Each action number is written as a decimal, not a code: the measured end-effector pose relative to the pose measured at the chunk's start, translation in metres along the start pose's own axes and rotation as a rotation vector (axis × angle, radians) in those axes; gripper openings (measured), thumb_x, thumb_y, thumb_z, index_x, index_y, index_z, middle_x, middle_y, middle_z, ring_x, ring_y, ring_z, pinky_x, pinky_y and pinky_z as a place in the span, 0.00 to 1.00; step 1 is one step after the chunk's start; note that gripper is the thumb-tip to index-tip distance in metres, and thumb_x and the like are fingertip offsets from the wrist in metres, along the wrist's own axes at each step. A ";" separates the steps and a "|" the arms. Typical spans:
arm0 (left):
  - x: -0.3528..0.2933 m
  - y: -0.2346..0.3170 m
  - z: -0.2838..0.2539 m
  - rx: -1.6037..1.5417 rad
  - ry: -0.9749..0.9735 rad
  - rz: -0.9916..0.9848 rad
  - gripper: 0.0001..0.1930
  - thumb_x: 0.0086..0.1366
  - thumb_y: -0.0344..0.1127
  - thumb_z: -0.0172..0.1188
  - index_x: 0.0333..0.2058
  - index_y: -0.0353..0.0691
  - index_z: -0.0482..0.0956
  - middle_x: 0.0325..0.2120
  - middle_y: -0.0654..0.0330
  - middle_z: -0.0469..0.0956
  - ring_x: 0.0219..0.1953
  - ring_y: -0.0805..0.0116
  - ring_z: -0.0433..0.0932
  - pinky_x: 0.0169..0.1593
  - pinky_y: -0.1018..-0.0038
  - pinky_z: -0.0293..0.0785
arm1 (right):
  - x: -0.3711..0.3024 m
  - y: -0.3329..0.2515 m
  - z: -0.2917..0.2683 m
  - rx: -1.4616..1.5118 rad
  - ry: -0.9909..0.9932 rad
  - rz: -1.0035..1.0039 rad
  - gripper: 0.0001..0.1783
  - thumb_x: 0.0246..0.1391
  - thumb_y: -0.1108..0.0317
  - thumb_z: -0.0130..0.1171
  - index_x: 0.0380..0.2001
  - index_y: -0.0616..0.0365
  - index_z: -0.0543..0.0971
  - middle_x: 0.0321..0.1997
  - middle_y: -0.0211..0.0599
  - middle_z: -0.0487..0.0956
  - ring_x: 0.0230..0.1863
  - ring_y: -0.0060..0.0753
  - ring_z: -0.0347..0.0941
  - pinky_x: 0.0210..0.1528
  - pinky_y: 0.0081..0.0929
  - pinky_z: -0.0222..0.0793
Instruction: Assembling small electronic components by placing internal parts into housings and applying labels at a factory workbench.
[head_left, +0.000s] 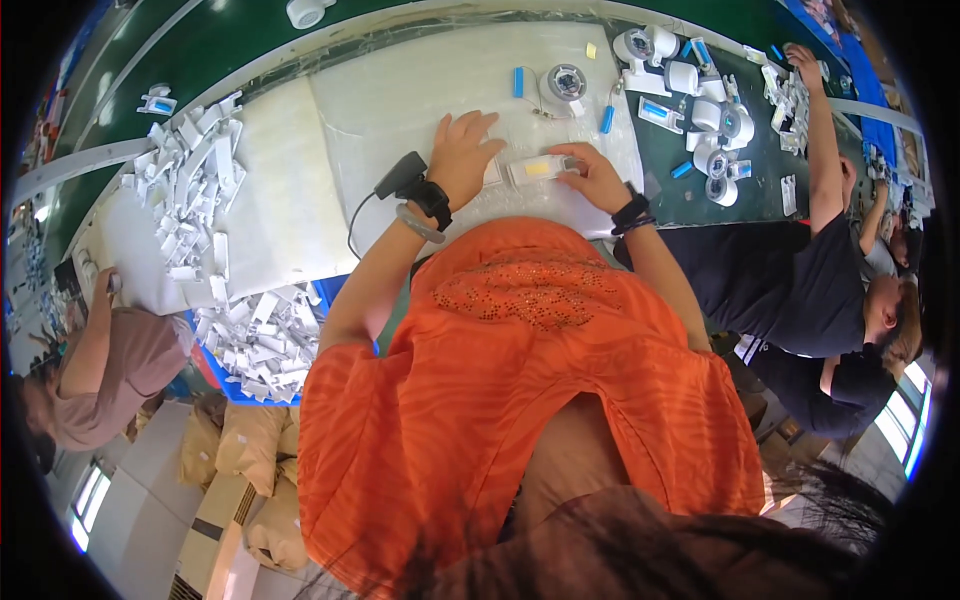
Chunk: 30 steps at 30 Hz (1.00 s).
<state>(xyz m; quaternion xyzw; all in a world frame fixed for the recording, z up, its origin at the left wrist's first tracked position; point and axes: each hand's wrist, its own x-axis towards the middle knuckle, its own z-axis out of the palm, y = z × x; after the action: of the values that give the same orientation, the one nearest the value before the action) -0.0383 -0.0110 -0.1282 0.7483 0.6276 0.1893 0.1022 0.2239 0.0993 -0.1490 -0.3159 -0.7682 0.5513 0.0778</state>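
Note:
My right hand (600, 182) pinches the right end of a flat white plastic housing (522, 173) between thumb and fingers. A pale yellow rectangle (540, 168) shows on the housing, which lies at the surface of the work mat. My left hand (463, 155) is spread with its fingers apart, just left of the housing. Beside its thumb is a small white piece (492, 173), partly hidden. Beyond my hands sits a round white lamp head (565, 86) with thin wires. A blue battery-like cylinder (518, 82) lies left of it, another blue cylinder (607, 120) to its right.
White plastic parts (190, 190) are heaped at the left, above a blue bin (260, 345) full of similar pieces. White lamp heads (708, 115) cluster at the right. Co-workers sit on both sides; one person's arm (825, 150) reaches over the table at the right.

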 end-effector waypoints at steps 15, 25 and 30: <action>-0.022 0.013 0.009 -0.130 -0.017 -0.320 0.50 0.41 0.45 0.74 0.63 0.41 0.59 0.65 0.48 0.53 0.66 0.50 0.52 0.65 0.53 0.49 | 0.025 -0.063 0.038 -0.596 0.210 -0.277 0.04 0.47 0.67 0.59 0.29 0.50 0.77 0.32 0.36 0.74 0.26 0.47 0.75 0.27 0.40 0.72; -0.031 0.003 0.020 -0.103 0.018 -0.267 0.51 0.35 0.45 0.76 0.61 0.46 0.63 0.64 0.56 0.57 0.65 0.54 0.55 0.65 0.55 0.49 | 0.059 -0.055 0.068 -1.058 -0.173 -0.550 0.04 0.45 0.67 0.54 0.26 0.49 0.78 0.27 0.30 0.74 0.30 0.31 0.76 0.36 0.31 0.64; -0.033 0.000 0.021 -0.152 0.067 -0.276 0.50 0.34 0.44 0.77 0.60 0.48 0.65 0.63 0.56 0.58 0.65 0.55 0.55 0.65 0.55 0.49 | 0.063 -0.058 0.064 -1.011 -0.139 -0.622 0.02 0.44 0.67 0.54 0.25 0.49 0.76 0.26 0.29 0.72 0.30 0.31 0.74 0.36 0.32 0.64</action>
<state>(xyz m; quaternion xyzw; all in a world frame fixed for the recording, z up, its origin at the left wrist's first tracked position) -0.0347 -0.0416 -0.1522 0.6382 0.7113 0.2454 0.1626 0.1215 0.0731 -0.1355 -0.0373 -0.9951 0.0880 0.0250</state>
